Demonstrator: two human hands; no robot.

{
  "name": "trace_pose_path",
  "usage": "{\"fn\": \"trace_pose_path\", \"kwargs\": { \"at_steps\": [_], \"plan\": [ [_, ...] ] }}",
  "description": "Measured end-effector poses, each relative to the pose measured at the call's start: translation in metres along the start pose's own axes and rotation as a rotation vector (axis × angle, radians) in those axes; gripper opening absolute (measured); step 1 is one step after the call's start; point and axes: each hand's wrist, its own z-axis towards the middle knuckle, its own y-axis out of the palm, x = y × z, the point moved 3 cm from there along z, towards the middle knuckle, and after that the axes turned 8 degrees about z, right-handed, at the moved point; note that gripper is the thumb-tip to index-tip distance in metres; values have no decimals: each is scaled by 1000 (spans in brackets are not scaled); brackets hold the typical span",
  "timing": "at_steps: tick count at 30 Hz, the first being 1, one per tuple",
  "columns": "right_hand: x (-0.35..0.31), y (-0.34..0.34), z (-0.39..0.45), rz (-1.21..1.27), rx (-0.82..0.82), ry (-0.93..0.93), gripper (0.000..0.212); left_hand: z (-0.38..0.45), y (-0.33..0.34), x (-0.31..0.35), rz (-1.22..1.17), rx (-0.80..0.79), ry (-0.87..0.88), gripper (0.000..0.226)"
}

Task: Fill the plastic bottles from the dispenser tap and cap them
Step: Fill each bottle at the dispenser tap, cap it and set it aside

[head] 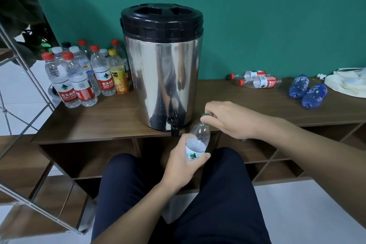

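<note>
Bottle (198, 140) gripped round its label by left hand (183, 166), right hand (227, 120) fingers pinching green cap (205, 115) (just right of dispenser tap (173, 125)).

Wooden shelf top (111, 123), steel dispenser (164, 77), upright capped bottles (83, 77) at left, fallen bottles (257, 80) at right, cloth (344, 85)

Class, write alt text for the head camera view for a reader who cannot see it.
A person's left hand holds a clear plastic bottle below the dispenser tap while the right hand fingers grip its green cap. Capped bottles stand left of the steel dispenser.
</note>
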Motion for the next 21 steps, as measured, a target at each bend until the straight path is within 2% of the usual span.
{"fn": "trace_pose_path", "kwargs": {
  "at_steps": [4,6,9,14,17,21],
  "plan": [
    [8,6,-1,-18,-112,-134,12,2,-7,-18,-11,-96,-2,46],
    [10,15,0,-35,-125,-184,17,3,-9,-28,-16,-145,-2,49],
    [13,26,7,21,-60,-199,21,3,-10,-42,-25,-144,-18,49],
    [26,45,29,227,104,-56,15,2,-12,-68,-14,-133,-70,49],
    [47,64,46,154,175,59,15,-1,-14,-84,-2,-123,-93,53],
    [66,87,63,54,272,126,28,-4,-15,-97,15,-136,-107,63]
  ]
}}
